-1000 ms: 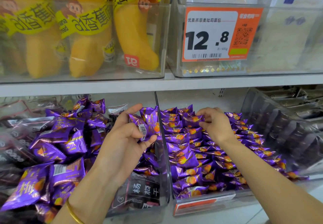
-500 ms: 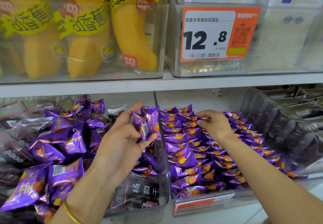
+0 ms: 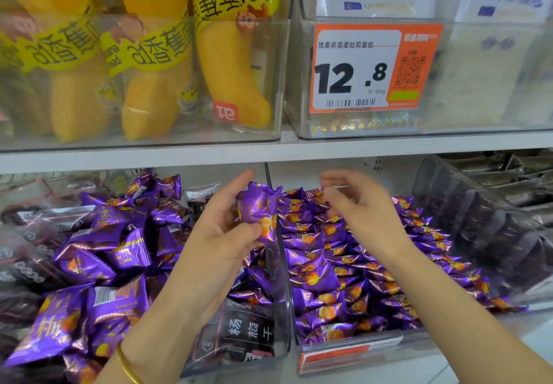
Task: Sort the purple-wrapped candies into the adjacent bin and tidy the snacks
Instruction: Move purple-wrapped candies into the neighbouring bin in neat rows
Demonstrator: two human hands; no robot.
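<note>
My left hand holds a small bunch of purple-wrapped candies between thumb and fingers, right at the divider wall between two clear bins. My right hand hovers just right of them above the right bin, fingers loosely spread and blurred, holding nothing. The right bin is packed with rows of purple candies. The left bin holds loose purple candies mixed with dark snack packets.
A white shelf edge runs just above my hands. Above it stand clear bins of yellow banana-shaped breads and white bread bags with an orange 12.8 price tag. A tilted clear bin of dark packets sits at the right.
My right hand has lifted off the candies in the right bin and moved left toward the bunch in my left hand. The left hand has turned the bunch slightly toward the divider.
</note>
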